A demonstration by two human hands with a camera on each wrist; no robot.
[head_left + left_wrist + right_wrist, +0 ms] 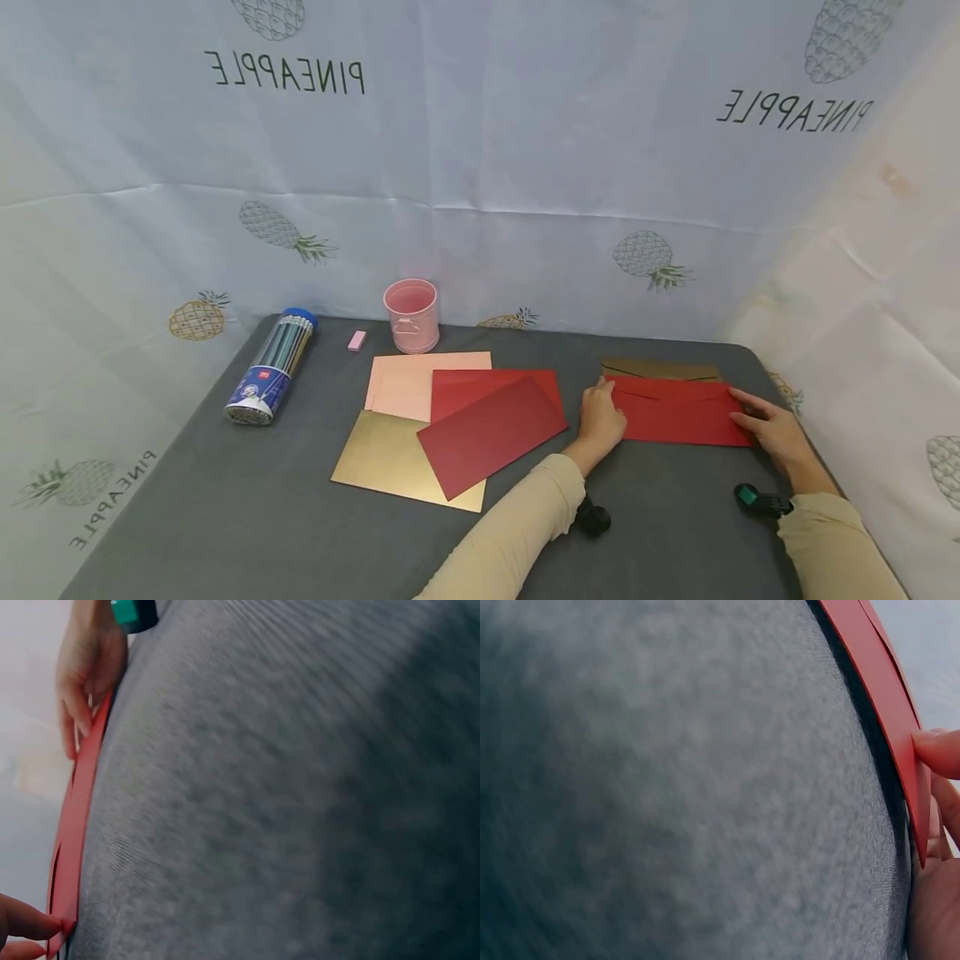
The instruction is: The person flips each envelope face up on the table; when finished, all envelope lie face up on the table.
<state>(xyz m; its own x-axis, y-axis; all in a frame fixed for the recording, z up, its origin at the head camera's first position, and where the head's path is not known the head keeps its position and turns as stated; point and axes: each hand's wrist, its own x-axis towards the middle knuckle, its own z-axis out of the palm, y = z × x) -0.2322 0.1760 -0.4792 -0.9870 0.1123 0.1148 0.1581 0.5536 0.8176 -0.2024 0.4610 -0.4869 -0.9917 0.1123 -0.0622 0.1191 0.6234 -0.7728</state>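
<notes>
In the head view, a bright red envelope (678, 414) with a flap along its far side lies between the two hands, overlapping a brownish-gold envelope (660, 368) behind it. My left hand (602, 418) pinches the red envelope's left end. At the opposite end my right hand (780, 435) grips it, thumb on top and fingers behind, as the right wrist view shows on the envelope (885, 690). The left wrist view catches the envelope (75, 832) edge-on, with fingertips at both ends. Most of the brownish-gold envelope is hidden beneath the red one.
Left of my left arm, dark red envelopes (491, 437) overlap a gold envelope (386, 458) and a peach envelope (401, 387). Behind them stand a pink bucket (412, 321) and a small pink eraser (357, 341). A tub of pencils (272, 367) lies farther left on the grey table (225, 517).
</notes>
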